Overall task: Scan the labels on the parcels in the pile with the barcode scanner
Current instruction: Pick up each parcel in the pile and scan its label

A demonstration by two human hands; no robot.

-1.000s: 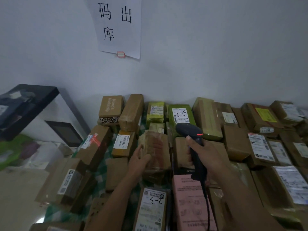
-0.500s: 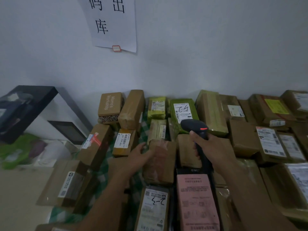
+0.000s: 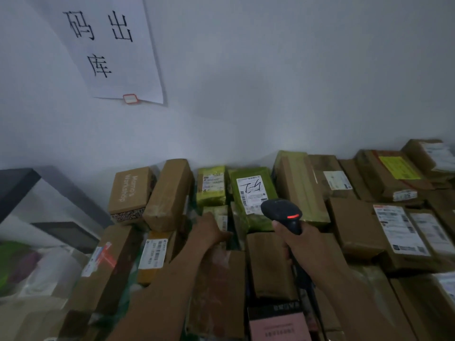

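While right hand (image 3: 301, 244) grips its upright handle, scanner (image 3: 280, 210) apparently points toward green parcel (image 3: 248, 175)

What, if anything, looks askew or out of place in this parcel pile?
Nothing looks spilled. One plain brown box, beside the Mama's Workshop box, lies slanted, out of line with its row.

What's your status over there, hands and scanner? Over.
Right hand grips black handheld barcode scanner, red light on. Left hand on small green-wrapped parcel, grip unclear. Nothing between scanner and brown cardboard parcel pile.
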